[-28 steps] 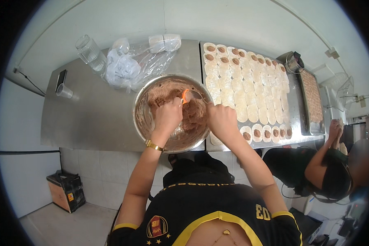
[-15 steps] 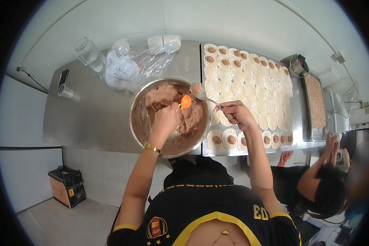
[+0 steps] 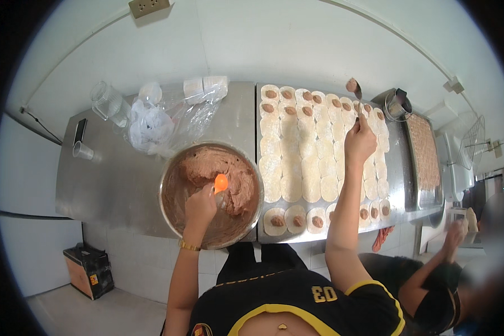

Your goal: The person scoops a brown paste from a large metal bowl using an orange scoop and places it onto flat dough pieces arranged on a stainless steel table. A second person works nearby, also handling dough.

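Note:
My left hand [image 3: 200,208] is closed on an orange plastic spoon [image 3: 221,182], inside a large steel bowl [image 3: 162,196] of pinkish-brown filling paste [image 3: 215,162]. With my arm stretched over the right table, my right hand [image 3: 360,140] grips a metal spoon [image 3: 358,92] by its handle. A lump of paste [image 3: 351,84] shows at that spoon's tip, above the far rows. Beneath lie rows of flat pale dough wrappers [image 3: 291,168]. Those in the far rows and the near row carry dabs of filling; the middle ones visible are bare. My right forearm hides part of the rows.
Behind the bowl are a plastic bag [image 3: 150,129], a glass pitcher [image 3: 109,103], a clear cup [image 3: 83,150] and a phone [image 3: 80,130]. Rightward stand a metal pot [image 3: 396,105] and a tray of filling [image 3: 423,151]. Another person's hands [image 3: 456,235] work at lower right.
My right hand has carried the metal spoon and its lump away from the bowl, rightward and far over the wrappers. My left hand stays in the bowl with the orange spoon. The view has shifted.

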{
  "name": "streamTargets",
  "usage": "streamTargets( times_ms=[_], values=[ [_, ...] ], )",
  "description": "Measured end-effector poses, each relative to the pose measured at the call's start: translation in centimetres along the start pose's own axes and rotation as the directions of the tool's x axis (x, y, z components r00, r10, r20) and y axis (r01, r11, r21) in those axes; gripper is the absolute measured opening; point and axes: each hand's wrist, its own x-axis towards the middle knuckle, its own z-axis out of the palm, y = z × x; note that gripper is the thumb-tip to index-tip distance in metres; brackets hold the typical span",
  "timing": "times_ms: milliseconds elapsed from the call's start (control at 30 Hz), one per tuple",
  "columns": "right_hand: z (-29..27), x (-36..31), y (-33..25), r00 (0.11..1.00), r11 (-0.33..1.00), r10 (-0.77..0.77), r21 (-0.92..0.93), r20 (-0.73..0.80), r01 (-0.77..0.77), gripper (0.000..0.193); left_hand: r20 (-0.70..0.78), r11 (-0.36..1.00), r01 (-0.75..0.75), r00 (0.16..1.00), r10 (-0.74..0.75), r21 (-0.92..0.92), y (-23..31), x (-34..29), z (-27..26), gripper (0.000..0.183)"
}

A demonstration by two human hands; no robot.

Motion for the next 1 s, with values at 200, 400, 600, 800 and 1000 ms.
streamTargets(
  times_ms=[200,400,600,800,1000],
  values=[
    [12.7,-2.0,6.5,0.939,0.959,-0.085,-0.229,0.332,0.168,0.026,0.048,0.993,0.037,0.998,-0.043,0.113,-1.0,-0.5,-0.7,0.008],
    [7.4,-0.4,3.2,0.993,0.963,0.041,0.261,0.113,-0.069,0.020,0.028,0.997,0.025,0.999,-0.028,0.076,-2.2,-1.1,-0.3,0.007],
    [0.8,-2.3,-4.1,0.644,0.400,-0.454,0.787,0.616,-0.470,0.024,0.031,0.958,-0.239,0.969,0.246,-0.158,-3.7,0.2,-0.5,0.010],
    [-4.1,-10.8,-12.1,0.181,0.565,-0.777,0.540,0.603,0.624,0.026,0.048,0.902,-0.245,0.959,0.279,-0.356,-3.9,1.0,-3.4,0.011],
    [-7.4,-13.7,-13.3,-0.061,0.400,-0.689,0.449,0.722,0.799,0.013,0.140,0.975,-0.007,0.989,0.039,-0.223,-6.5,0.2,-1.5,0.013]
  ],
)
